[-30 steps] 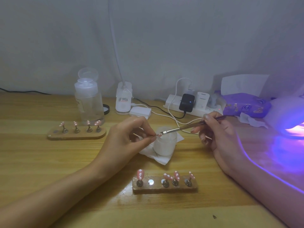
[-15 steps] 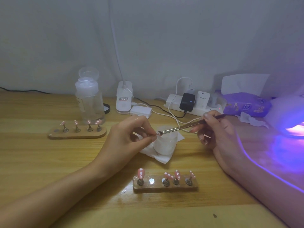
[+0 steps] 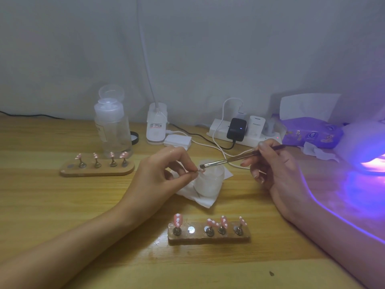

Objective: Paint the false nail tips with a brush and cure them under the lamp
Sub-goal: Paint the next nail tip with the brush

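Observation:
My left hand (image 3: 164,174) pinches a small pink nail tip (image 3: 200,170) between thumb and fingertips, above a frosted white jar (image 3: 210,180). My right hand (image 3: 273,170) grips a thin brush (image 3: 233,159), and its bristles touch the pinched tip. A near wooden stand (image 3: 209,236) carries several pink tips on metal pegs, with one peg place bare. A far wooden stand (image 3: 96,168) at the left bears more tips. The white curing lamp (image 3: 366,147) glows purple at the right edge.
A clear pump bottle (image 3: 112,126) stands behind the far stand. A white desk-lamp base (image 3: 156,127), a power strip (image 3: 243,132) with chargers and cables, and a purple tissue pack (image 3: 312,132) line the back. White tissue (image 3: 200,197) lies under the jar on the wooden table.
The brush tip has shifted very slightly against the pinched nail tip. Both hands stay in nearly the same place.

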`<action>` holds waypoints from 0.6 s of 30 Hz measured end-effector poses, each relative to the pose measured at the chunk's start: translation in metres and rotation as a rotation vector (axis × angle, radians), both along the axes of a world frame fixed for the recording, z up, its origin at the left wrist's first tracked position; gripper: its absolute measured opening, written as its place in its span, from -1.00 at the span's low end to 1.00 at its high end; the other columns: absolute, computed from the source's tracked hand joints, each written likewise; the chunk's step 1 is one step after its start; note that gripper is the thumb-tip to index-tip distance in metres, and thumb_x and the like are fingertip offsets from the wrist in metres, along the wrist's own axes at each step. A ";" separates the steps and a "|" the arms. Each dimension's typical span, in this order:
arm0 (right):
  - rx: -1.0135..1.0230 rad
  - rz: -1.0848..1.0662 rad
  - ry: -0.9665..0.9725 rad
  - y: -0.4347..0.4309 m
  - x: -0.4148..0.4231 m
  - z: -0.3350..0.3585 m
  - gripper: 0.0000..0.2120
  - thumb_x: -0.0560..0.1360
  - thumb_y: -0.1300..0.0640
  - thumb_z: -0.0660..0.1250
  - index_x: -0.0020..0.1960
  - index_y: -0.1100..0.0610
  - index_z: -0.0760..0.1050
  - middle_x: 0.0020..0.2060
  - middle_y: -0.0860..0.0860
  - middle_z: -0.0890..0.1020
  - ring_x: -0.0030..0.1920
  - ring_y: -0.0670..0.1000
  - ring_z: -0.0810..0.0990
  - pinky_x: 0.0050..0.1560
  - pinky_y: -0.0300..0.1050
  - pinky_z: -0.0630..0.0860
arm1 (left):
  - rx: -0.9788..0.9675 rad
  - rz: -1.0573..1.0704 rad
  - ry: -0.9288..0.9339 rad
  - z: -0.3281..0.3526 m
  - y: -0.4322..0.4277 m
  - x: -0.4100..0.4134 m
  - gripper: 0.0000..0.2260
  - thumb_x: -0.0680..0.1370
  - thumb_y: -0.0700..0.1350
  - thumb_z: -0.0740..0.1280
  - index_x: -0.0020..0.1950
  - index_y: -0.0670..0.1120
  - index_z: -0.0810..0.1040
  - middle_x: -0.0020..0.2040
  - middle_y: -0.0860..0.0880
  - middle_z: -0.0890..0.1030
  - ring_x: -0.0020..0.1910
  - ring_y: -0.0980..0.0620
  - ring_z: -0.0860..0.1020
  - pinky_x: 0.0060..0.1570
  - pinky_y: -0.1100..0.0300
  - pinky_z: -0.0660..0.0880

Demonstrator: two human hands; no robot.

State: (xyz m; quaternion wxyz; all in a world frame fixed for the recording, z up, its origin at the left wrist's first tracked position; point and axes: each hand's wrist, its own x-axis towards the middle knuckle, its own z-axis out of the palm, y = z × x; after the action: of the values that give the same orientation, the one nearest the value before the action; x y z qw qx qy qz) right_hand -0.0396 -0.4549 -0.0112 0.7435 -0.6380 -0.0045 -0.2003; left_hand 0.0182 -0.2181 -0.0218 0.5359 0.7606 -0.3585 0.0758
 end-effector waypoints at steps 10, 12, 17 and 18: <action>0.002 -0.005 0.003 0.001 -0.001 0.000 -0.84 0.49 -0.04 0.31 -0.23 -0.02 0.50 -0.33 0.10 0.68 -0.44 -0.08 0.50 -0.48 -0.31 0.37 | 0.023 0.034 -0.042 0.001 -0.001 0.001 -0.91 0.45 -0.16 0.50 -0.15 -0.01 0.62 -0.05 0.10 0.61 -0.10 0.12 0.61 -0.27 0.26 0.54; -0.011 -0.029 0.027 0.001 0.000 -0.001 -0.78 0.53 0.00 0.30 -0.28 -0.06 0.52 -0.33 0.11 0.68 -0.43 -0.08 0.51 -0.48 -0.30 0.36 | 0.036 0.034 -0.027 0.000 0.000 0.002 -0.91 0.46 -0.14 0.49 -0.14 0.02 0.62 -0.06 0.12 0.63 -0.09 0.11 0.62 -0.25 0.19 0.57; 0.039 -0.038 0.016 -0.004 0.001 -0.002 -0.82 0.58 0.04 0.27 -0.18 0.06 0.42 -0.34 0.09 0.68 -0.44 -0.09 0.49 -0.48 -0.31 0.36 | 0.043 0.031 0.009 -0.003 0.000 0.003 -0.91 0.46 -0.10 0.49 -0.12 0.04 0.61 -0.08 0.18 0.65 -0.15 0.09 0.65 -0.21 0.10 0.62; 0.024 -0.015 0.009 -0.003 0.001 -0.002 -0.83 0.54 0.00 0.29 -0.18 0.05 0.43 -0.32 0.10 0.69 -0.43 -0.09 0.50 -0.48 -0.31 0.36 | 0.042 0.028 0.007 -0.003 0.000 0.003 -0.91 0.46 -0.10 0.50 -0.12 0.04 0.61 -0.08 0.18 0.66 -0.16 0.09 0.65 -0.21 0.10 0.62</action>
State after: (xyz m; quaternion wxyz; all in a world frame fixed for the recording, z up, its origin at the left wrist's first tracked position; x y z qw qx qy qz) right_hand -0.0382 -0.4581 -0.0130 0.7495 -0.6301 0.0061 -0.2030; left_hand 0.0213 -0.2182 -0.0244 0.5201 0.7768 -0.3475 0.0729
